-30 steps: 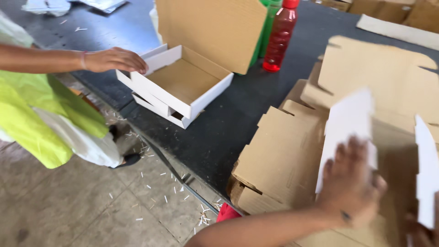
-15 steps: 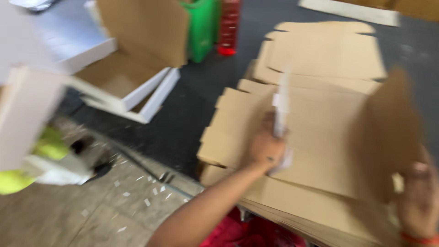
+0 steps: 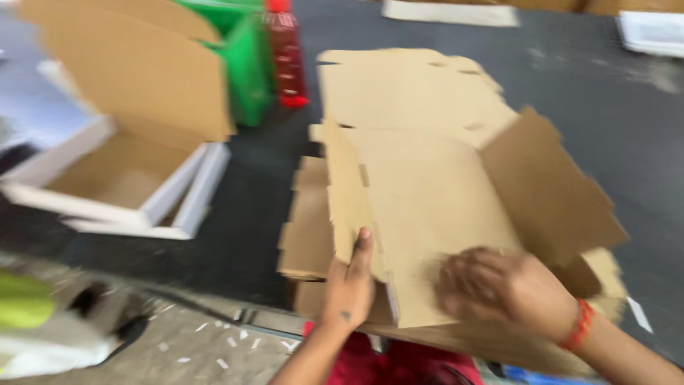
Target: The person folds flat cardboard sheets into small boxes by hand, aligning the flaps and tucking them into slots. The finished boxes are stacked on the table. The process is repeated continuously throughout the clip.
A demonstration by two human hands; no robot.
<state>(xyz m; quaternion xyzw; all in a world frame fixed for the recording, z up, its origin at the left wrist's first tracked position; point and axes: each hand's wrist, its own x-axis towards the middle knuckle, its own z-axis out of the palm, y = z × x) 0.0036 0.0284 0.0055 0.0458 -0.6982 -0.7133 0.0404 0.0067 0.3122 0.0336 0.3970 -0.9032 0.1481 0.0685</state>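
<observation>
Cardboard box blank (image 3: 427, 207) atop flat stack (image 3: 306, 235): left hand (image 3: 349, 281) fingers grip its raised side flap, right hand (image 3: 502, 289) fingers spread flat on panel.

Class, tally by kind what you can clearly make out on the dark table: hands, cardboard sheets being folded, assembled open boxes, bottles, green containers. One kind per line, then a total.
Hands: 2, left hand and right hand
Cardboard sheet being folded: 1
Assembled open box: 1
Red bottle: 1
Green container: 1
Total: 6
</observation>
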